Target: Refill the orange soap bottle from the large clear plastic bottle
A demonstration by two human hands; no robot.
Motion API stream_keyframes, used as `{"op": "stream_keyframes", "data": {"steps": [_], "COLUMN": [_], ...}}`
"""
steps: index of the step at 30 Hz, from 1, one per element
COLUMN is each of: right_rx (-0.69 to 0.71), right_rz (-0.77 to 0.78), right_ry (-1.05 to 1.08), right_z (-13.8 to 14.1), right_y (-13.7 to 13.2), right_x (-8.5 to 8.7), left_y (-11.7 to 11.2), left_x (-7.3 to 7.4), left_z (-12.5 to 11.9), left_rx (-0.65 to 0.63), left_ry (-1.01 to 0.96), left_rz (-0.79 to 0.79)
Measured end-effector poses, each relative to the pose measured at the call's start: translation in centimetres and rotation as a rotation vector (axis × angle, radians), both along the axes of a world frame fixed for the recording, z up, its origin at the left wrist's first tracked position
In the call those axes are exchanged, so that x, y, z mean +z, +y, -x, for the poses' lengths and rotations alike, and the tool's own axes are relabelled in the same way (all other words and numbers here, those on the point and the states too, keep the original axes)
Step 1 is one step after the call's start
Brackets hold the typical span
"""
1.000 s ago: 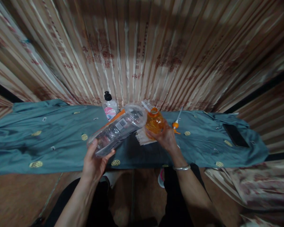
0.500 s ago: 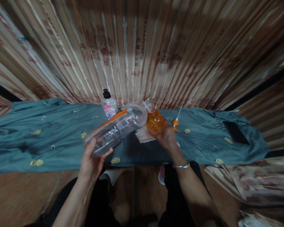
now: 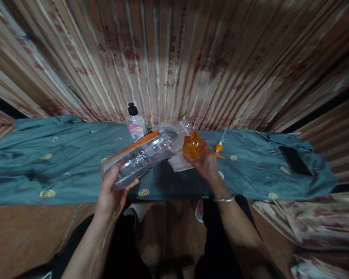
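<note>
In the head view, the clear bottle (image 3: 139, 157), see-through with an orange-edged label and a barcode, slants in the air over the teal cloth (image 3: 81, 162), its neck up by the mouth of the orange bottle (image 3: 192, 144); whether the two touch is hard to tell in this dim light. The left hand (image 3: 112, 195) clasps the clear bottle's lower end between thumb and fingers; the right hand's (image 3: 205, 162) fingers curl round the orange bottle. Counted: three bottles, one black-capped (image 3: 136, 128); one orange pump (image 3: 218, 148); one phone (image 3: 295, 161)
</note>
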State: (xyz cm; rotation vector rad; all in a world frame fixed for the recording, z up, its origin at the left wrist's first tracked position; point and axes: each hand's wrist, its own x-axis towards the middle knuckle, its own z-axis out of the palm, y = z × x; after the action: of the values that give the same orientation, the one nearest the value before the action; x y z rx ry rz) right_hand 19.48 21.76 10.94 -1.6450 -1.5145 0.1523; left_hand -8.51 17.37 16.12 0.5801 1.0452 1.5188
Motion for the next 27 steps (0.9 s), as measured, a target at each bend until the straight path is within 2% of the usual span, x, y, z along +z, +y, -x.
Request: {"op": "stream_keyframes", "data": {"steps": [9, 15, 27], "right_rx": [0.022, 0.013, 0.064], "right_rz": [0.007, 0.015, -0.014], "right_ry": [0.028, 0.036, 0.055], "right_z": [-0.1, -0.2, -0.4], "right_y": [0.0, -0.1, 0.0], "right_x": [0.2, 0.3, 0.2], "left_y": [-0.4, -0.5, -1.1], "left_x": [-0.1, 0.0, -1.0], "left_z": [0.3, 0.0, 1.6], "left_rx": [-0.062, 0.005, -0.06], "left_ry": [-0.016, -0.067, -0.062], "left_rz": [-0.02, 0.008, 0.011]}}
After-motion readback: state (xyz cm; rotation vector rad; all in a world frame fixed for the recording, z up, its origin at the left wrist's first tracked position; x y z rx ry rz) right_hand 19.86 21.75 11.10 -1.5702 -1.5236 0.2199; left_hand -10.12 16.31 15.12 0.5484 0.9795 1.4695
